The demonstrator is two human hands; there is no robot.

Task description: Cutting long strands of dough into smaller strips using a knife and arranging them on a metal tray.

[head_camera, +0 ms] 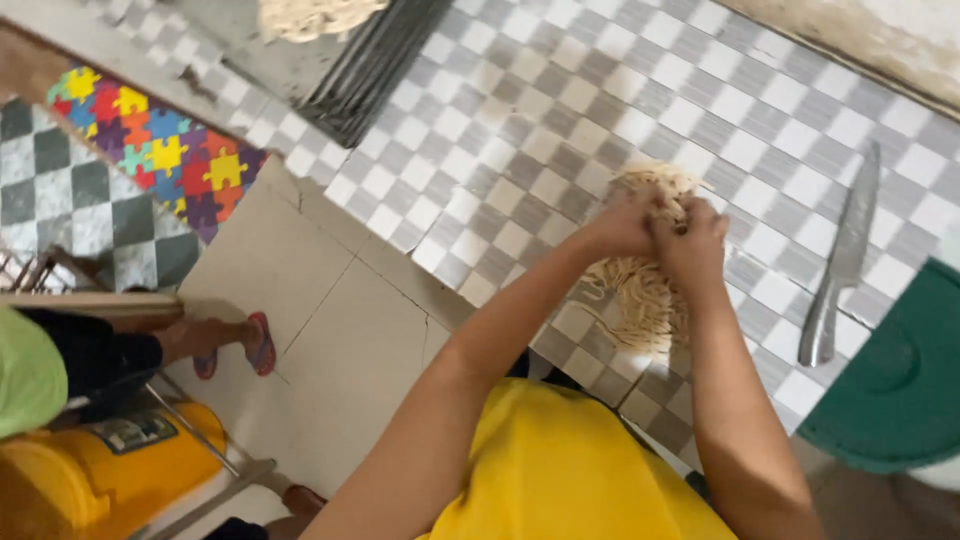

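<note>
A pale bundle of raw noodles [640, 300] lies on the grey-and-white checkered counter [520, 110]. My left hand [622, 228] and my right hand [692, 240] are pressed together over the top of the bundle, both gripping strands of it. More noodle strands [655, 180] show just beyond my fingers. The lower strands hang loose toward me, over the counter's near edge.
A steel knife [843, 262] lies to the right of the noodles. A green lid [895, 385] sits at the right edge. Another noodle pile [312, 15] rests on a tray at the top. Another person's sandalled foot [250, 342] stands on the tiled floor beside a yellow container [90, 480].
</note>
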